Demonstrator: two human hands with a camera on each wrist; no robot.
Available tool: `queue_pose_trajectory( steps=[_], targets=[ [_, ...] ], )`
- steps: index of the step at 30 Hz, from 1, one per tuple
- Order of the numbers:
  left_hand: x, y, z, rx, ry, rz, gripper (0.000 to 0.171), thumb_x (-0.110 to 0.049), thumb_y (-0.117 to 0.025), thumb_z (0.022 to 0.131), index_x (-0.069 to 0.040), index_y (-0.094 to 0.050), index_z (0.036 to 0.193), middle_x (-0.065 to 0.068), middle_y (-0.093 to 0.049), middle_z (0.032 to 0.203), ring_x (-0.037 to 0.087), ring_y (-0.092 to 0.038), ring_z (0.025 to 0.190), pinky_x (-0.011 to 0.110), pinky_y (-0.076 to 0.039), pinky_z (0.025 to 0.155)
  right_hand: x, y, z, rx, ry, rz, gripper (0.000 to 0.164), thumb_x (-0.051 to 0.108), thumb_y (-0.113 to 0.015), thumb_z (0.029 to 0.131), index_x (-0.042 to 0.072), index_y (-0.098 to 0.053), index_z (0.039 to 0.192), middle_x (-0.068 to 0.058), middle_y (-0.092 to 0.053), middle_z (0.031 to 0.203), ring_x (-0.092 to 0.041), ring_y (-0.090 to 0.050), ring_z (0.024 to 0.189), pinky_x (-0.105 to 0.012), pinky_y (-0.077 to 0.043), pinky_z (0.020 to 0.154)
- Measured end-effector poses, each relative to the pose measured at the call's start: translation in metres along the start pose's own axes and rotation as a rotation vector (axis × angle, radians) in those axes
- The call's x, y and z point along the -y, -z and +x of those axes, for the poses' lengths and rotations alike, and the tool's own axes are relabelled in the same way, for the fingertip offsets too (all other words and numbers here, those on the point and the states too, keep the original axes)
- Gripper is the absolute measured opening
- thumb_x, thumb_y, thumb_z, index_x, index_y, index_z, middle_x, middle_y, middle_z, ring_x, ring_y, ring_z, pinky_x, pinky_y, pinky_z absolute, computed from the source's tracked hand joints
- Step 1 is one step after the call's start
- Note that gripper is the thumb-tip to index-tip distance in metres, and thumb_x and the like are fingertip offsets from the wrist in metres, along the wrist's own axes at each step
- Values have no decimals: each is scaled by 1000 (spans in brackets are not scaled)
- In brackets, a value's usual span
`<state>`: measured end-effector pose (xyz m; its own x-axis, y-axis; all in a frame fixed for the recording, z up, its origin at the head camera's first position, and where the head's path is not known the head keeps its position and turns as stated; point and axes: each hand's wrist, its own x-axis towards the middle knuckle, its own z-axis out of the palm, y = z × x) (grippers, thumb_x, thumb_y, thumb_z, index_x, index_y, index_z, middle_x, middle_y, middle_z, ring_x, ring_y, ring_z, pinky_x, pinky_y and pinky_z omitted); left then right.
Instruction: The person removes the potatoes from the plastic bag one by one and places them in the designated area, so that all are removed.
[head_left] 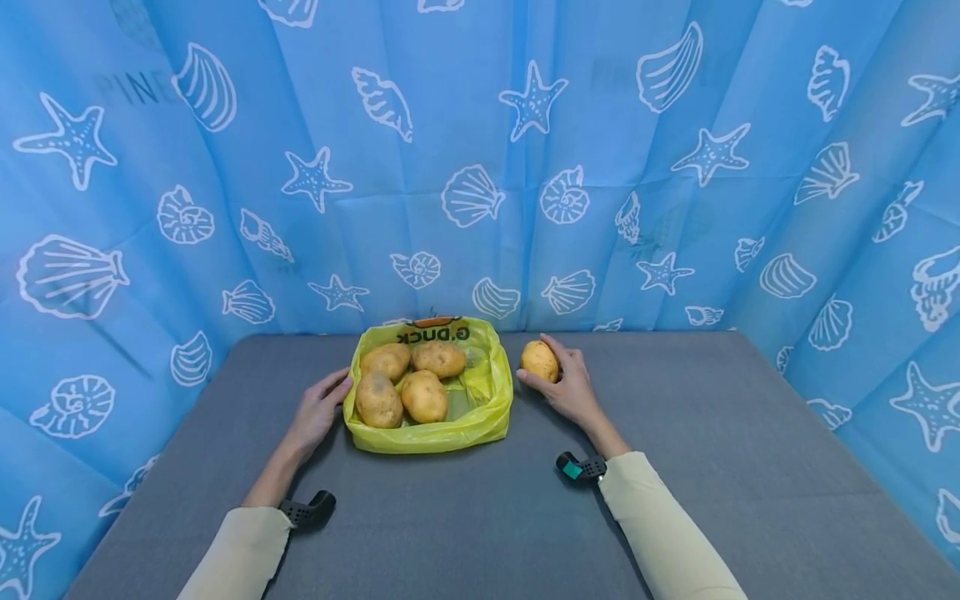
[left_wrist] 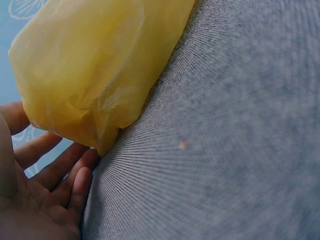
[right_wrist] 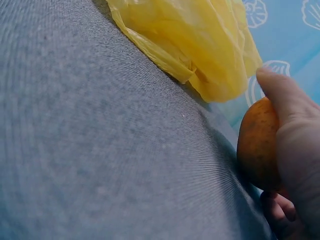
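A yellow plastic bag [head_left: 474, 427] with its mouth spread wide sits on the grey table, several potatoes [head_left: 424, 397] lying inside toward its left part. My left hand [head_left: 318, 414] is at the bag's left side, fingers extended against the plastic; in the left wrist view the fingers [left_wrist: 50, 172] reach along the bag's [left_wrist: 95, 65] lower edge. To the right of the bag, my right hand [head_left: 572, 387] holds another potato [head_left: 538, 360] between thumb and fingers. The right wrist view shows this potato [right_wrist: 259, 145] close to the tabletop, apart from the bag [right_wrist: 200, 45].
The grey cloth-covered table [head_left: 450, 525] extends around the bag and both arms. Behind it hangs a blue curtain [head_left: 465, 250] printed with white shells and starfish. Black bands with small devices sit on the left wrist [head_left: 309, 510] and right wrist [head_left: 581, 467].
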<state>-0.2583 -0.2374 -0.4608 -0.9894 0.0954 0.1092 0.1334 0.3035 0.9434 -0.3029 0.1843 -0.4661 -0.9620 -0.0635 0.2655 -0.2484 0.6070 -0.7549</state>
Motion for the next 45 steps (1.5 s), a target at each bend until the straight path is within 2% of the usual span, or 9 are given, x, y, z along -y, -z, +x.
queue_pose_trajectory(
  steps=[8, 15, 21, 29, 32, 39, 45],
  targets=[
    [0, 0, -1, 8, -2, -8, 55, -33, -41, 112, 0, -38, 155, 22, -44, 153, 29, -46, 131, 15, -39, 94, 0, 0, 1, 30, 17, -1, 70, 32, -66, 101, 13, -33, 160, -28, -39, 132, -41, -44, 116, -60, -38, 98],
    [-1, 0, -2, 3, -5, -1, 54, -32, -41, 112, 0, -38, 155, 22, -45, 152, 28, -46, 130, 16, -40, 94, -1, 0, 0, 27, 17, 11, 73, 34, -70, 98, 12, -36, 159, -26, -40, 132, -39, -45, 113, -58, -42, 95],
    [-2, -1, -1, -7, -9, 18, 53, -32, -41, 112, 0, -40, 154, 22, -46, 151, 30, -46, 133, 26, -40, 100, -1, -2, 0, 38, -16, 20, 77, 39, -72, 96, 17, -34, 160, -23, -38, 133, -38, -46, 114, -57, -42, 97],
    [0, -2, 0, -1, -5, 30, 51, -25, -39, 113, 6, -38, 153, 27, -44, 151, 34, -45, 133, 19, -41, 95, 0, -2, -1, 57, -23, 6, 74, 29, -69, 99, 18, -30, 162, -25, -34, 135, -41, -42, 119, -60, -38, 102],
    [0, -2, -1, -6, -5, 17, 53, -30, -41, 112, 3, -39, 153, 24, -45, 151, 31, -46, 133, 22, -40, 98, 0, -2, -1, 63, -19, 9, 75, 29, -69, 99, 18, -30, 162, -24, -34, 134, -41, -42, 118, -59, -39, 102],
    [0, -2, 0, -13, 1, 21, 57, -37, -43, 111, 1, -41, 153, 22, -45, 151, 32, -45, 135, 42, -37, 107, -2, -3, 0, 63, 2, 12, 78, 33, -73, 97, 19, -32, 161, -23, -36, 132, -38, -44, 116, -57, -42, 99],
    [0, -3, 0, -12, -3, 24, 56, -35, -42, 111, 2, -40, 153, 23, -45, 152, 33, -44, 135, 44, -36, 108, -3, -3, 0, 56, 53, -18, 79, 34, -76, 93, 13, -36, 158, -23, -44, 129, -37, -48, 113, -57, -42, 96]
  ],
)
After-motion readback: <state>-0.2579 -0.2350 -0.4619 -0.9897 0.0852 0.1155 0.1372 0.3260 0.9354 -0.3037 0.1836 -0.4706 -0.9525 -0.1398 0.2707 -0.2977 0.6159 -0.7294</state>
